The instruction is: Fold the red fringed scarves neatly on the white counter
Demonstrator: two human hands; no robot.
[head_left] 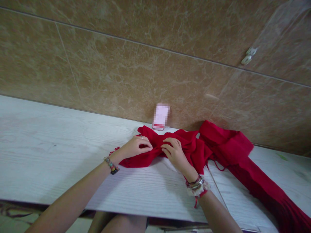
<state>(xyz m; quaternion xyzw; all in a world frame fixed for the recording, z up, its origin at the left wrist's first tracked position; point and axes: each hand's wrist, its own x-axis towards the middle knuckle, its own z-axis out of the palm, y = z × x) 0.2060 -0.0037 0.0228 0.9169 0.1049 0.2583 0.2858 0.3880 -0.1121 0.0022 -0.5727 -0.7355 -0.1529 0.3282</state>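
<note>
Plain red cloth (156,141), bunched into creases, is held between the left hand (136,147) and right hand (176,156).

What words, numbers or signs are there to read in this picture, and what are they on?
None that I can read.
Pale pink rectangular phone against the wall: its screen is blurred into blocks, so any writing is unreadable.
Bright red cloth by the hands: no lettering shows.
Multicoloured beaded bracelet: too small to tell.
</note>
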